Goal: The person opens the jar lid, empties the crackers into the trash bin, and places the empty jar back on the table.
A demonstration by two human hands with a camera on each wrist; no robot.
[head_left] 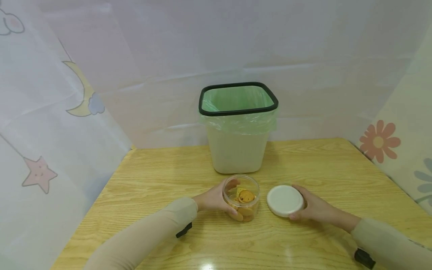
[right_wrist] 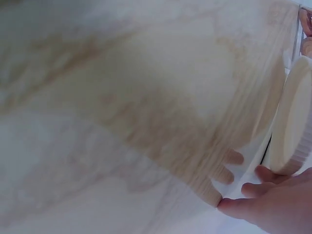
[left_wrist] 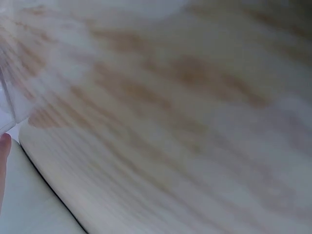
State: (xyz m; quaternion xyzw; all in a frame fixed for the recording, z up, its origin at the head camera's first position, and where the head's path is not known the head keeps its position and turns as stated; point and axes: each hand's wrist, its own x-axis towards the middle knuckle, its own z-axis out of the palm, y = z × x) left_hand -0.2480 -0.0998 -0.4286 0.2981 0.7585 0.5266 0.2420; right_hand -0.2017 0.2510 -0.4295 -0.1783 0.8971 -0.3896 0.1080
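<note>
My left hand (head_left: 214,197) grips the side of a clear, open-topped jar (head_left: 258,190) on the wooden table. Inside the jar lie several biscuits (head_left: 246,196), mostly round and golden-brown. Just right of it, my right hand (head_left: 314,208) holds a round white lid (head_left: 285,201) by its right edge, top side up. The right wrist view shows the lid (right_wrist: 291,124) with its ribbed rim, and fingertips (right_wrist: 231,207) touching the table surface. Only a fingertip (left_wrist: 5,144) and part of the clear jar (left_wrist: 7,105) appear at the left wrist view's edge.
Behind the jar stands a white bin (head_left: 237,150) with a black rim and a green liner bag. The wooden table (head_left: 162,172) reaches back to a pale cloth backdrop (head_left: 162,48) with printed drawings on its sides.
</note>
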